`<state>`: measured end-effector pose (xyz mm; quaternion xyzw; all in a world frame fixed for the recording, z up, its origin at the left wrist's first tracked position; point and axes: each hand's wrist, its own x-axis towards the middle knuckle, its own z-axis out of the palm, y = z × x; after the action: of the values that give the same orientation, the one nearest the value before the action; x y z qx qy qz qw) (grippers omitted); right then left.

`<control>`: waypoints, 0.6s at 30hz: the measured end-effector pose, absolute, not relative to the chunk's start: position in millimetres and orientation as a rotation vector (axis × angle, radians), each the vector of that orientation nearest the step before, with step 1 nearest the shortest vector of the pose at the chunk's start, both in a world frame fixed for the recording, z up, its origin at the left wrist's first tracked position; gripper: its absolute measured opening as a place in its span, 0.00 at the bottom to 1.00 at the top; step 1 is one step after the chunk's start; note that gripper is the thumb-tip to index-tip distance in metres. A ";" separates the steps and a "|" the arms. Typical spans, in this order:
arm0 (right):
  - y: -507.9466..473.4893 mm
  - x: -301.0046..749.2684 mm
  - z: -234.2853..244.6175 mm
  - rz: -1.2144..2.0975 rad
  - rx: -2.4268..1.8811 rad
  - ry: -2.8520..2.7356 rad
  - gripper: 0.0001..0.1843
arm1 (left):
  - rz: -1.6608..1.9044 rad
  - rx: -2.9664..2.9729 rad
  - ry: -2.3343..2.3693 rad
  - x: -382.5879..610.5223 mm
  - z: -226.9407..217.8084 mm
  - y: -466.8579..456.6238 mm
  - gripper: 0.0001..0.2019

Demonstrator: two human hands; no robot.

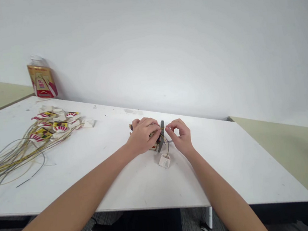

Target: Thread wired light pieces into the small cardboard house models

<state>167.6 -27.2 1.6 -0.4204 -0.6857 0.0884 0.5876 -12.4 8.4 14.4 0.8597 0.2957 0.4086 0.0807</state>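
A: So, middle of the table (232, 158): left hand (143, 135) clamps the dark part (160, 141), right hand (181, 136) pinches its thin wire (162, 128). Threading?
B: Probably. Those 2 hands need a slow, steady pull.

Can't ID the small block (154, 146) just left of the dark slat (160, 136); my left hand (143, 135) covers most of it. Strand (164, 128) pinched by right hand (181, 136), right of slat, too thin to tell. Wire bundle (13, 157), far left of slat, runs off pic edge. Bottle (42, 78) label blurred, unreadable.
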 end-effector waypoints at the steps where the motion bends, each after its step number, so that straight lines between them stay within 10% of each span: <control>1: -26.9 167.3 1.3 0.189 -0.996 -1.605 0.02 | 1.217 2.570 0.890 -12.5 14.5 8.3 0.13; 18: -26.0 169.4 -0.7 -0.030 -1.039 -1.732 0.04 | 1.246 2.581 0.879 -12.0 12.1 8.4 0.12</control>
<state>169.4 -26.0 -0.7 -0.4356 -0.7261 -0.0126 0.5318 -12.0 8.4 12.1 0.8588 0.2925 0.4145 0.0719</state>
